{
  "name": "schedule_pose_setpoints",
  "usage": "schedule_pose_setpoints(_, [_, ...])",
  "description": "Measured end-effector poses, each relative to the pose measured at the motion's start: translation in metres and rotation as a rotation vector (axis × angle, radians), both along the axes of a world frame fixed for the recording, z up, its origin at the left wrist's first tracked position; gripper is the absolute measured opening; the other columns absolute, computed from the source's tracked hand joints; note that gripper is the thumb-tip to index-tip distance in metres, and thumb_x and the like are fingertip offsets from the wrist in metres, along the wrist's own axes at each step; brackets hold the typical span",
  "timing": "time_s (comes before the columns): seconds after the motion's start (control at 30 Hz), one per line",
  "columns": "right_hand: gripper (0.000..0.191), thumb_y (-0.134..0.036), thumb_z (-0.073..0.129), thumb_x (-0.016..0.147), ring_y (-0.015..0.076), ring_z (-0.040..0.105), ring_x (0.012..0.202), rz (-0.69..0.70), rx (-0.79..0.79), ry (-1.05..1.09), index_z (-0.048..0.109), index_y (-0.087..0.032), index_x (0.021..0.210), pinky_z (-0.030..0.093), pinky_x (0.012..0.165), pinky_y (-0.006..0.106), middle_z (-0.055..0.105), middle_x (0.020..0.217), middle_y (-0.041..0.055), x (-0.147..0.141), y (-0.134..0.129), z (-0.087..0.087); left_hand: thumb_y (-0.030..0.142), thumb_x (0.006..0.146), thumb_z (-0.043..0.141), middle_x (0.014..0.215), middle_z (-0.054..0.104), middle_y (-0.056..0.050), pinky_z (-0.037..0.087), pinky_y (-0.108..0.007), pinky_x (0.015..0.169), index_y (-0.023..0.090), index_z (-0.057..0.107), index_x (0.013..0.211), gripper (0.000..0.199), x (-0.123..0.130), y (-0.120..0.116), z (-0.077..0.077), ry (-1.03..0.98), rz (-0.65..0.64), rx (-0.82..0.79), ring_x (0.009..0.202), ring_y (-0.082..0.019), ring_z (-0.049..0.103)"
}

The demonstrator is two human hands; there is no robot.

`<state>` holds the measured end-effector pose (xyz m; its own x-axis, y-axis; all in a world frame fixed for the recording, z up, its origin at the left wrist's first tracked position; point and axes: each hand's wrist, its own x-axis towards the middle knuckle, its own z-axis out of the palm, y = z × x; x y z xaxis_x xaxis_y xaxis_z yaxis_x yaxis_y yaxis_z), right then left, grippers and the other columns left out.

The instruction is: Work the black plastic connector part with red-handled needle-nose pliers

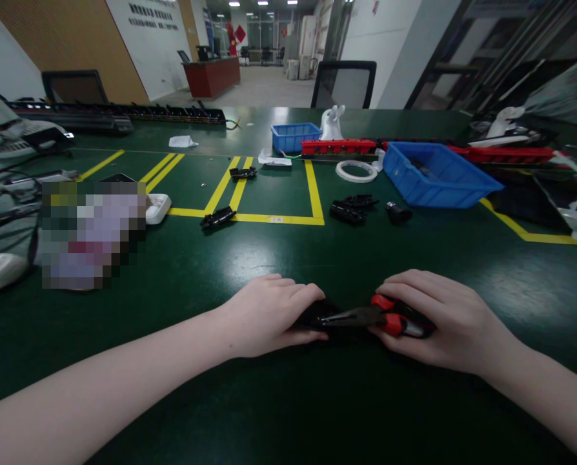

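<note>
My right hand [434,323] is closed around the red and black handles of a pair of pliers [354,318]. The pliers' dark jaws point left and meet a black plastic part [312,316]. That part sits between the thumb and fingers of my left hand [273,316], which hides much of it. Whether the jaw tips grip the part or only touch it, I cannot make out. Both hands are low over the near side of the green table [182,394].
Black plastic pieces [354,210] lie beyond my hands, with two more [218,218] farther left. A blue bin [438,174] stands at the right behind a black cylindrical piece [398,212]. A tape roll [356,171], a smaller blue bin [295,137] and a white case [157,208] are also there.
</note>
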<state>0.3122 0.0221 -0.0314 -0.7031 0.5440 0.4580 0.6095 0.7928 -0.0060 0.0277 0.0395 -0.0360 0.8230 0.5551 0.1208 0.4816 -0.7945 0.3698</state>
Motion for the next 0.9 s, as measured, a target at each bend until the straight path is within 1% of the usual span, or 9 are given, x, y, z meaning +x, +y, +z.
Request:
schedule_pose_setpoints(0.3, [0.033, -0.034, 0.067, 0.083, 0.0252, 0.069, 0.084, -0.029, 0.075, -0.012, 0.058, -0.018, 0.112, 0.058, 0.067, 0.038, 0.070, 0.098, 0.0112, 0.0044, 0.0015, -0.0026, 0.044, 0.092, 0.065, 0.094, 0.070, -0.002, 0.050, -0.032, 0.070, 0.019, 0.053, 0.115, 0.037, -0.0001, -0.0005, 0.0000, -0.006, 0.000, -0.006, 0.081, -0.020, 0.068])
schedule_pose_setpoints(0.5, [0.036, -0.033, 0.067, 0.084, 0.0253, 0.068, 0.084, -0.038, 0.009, 0.022, 0.057, -0.022, 0.116, 0.058, 0.068, 0.041, 0.069, 0.100, 0.0093, 0.0084, 0.0010, -0.0057, 0.044, 0.092, 0.064, 0.095, 0.070, -0.002, 0.049, -0.031, 0.071, 0.018, 0.053, 0.115, 0.036, -0.0007, -0.0001, 0.0010, 0.008, -0.001, -0.014, 0.082, -0.019, 0.068])
schedule_pose_setpoints(0.7, [0.042, -0.032, 0.065, 0.085, 0.0265, 0.068, 0.086, -0.030, 0.010, 0.053, 0.054, -0.021, 0.124, 0.059, 0.069, 0.042, 0.069, 0.100, 0.0105, 0.0084, 0.0002, -0.0092, 0.044, 0.093, 0.064, 0.097, 0.070, -0.002, 0.050, -0.032, 0.071, 0.019, 0.053, 0.115, 0.035, -0.0003, -0.0002, 0.0008, 0.001, -0.004, -0.025, 0.083, -0.019, 0.069])
schedule_pose_setpoints(0.8, [0.040, -0.033, 0.066, 0.084, 0.0268, 0.069, 0.086, -0.029, 0.009, 0.043, 0.054, -0.022, 0.120, 0.059, 0.069, 0.041, 0.068, 0.101, 0.0111, 0.0071, -0.0001, -0.0084, 0.044, 0.093, 0.064, 0.097, 0.070, -0.002, 0.049, -0.032, 0.071, 0.019, 0.053, 0.115, 0.036, -0.0008, -0.0004, 0.0002, 0.005, 0.000, -0.027, 0.083, -0.020, 0.069])
schedule_pose_setpoints(0.9, [0.034, -0.034, 0.067, 0.084, 0.0257, 0.069, 0.083, -0.019, 0.026, 0.027, 0.055, -0.021, 0.113, 0.060, 0.065, 0.038, 0.067, 0.100, 0.0122, 0.0048, -0.0006, -0.0062, 0.044, 0.093, 0.064, 0.098, 0.070, -0.002, 0.049, -0.031, 0.071, 0.019, 0.052, 0.116, 0.035, -0.0013, -0.0002, -0.0007, -0.001, -0.002, -0.032, 0.083, -0.019, 0.068])
